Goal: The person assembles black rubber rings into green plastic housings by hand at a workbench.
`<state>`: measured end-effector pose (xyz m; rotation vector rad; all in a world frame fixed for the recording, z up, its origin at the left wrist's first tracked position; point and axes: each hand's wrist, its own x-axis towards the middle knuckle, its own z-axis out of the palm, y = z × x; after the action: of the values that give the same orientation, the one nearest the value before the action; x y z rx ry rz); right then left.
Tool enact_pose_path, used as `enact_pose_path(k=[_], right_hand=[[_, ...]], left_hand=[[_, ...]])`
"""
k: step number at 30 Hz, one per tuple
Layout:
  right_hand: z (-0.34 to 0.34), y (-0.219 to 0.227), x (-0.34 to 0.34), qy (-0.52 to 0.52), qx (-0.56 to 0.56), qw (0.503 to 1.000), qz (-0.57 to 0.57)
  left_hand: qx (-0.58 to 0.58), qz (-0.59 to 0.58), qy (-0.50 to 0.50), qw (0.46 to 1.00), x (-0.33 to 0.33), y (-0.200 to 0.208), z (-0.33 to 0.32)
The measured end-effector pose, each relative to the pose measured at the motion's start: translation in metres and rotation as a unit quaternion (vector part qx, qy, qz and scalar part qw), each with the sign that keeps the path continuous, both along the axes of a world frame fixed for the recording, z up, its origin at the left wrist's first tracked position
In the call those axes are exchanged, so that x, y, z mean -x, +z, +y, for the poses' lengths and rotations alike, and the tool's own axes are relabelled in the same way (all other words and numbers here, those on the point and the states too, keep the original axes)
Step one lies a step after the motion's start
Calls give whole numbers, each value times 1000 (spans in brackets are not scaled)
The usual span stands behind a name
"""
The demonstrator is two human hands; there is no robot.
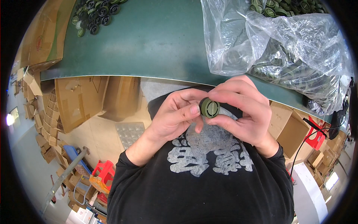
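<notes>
Close in front of my chest, both hands hold a small round cap [213, 109] with an olive-green slotted face and a darker rim on its left side. My left hand [169, 116] pinches the dark rim between thumb and fingers. On the other side, my right hand [250, 110] grips the green edge with its thumb below and forefinger above. Whether the dark rim and green face are one part or two, I cannot tell. The cap is held just off the table's near edge, its face turned to the right.
A green table [149, 44] spans the top. Dark and green caps [99, 15] are heaped at its far left. A clear plastic bag [294, 56] of green caps lies at right. Cardboard boxes [82, 100] stand below at left; a red stool [316, 136] is at right.
</notes>
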<state>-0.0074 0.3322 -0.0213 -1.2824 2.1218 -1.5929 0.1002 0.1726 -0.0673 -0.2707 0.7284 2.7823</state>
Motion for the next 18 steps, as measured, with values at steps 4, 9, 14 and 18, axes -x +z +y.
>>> enact_pose_path(k=[4,9,14,18], right_hand=[[4,1,-6,-25,-26,996,-75],[4,-4,-3,27,23,990,-134],[6,-4,0,46,24,991,-127],[6,-4,1,64,29,992,-105]], left_hand=[[-21,-5,11,1000,-1,1,2],[-59,22,16,998,-4,-3,1],[11,27,10,1000,-5,2,1],[43,25,4,999,-6,6,-2]])
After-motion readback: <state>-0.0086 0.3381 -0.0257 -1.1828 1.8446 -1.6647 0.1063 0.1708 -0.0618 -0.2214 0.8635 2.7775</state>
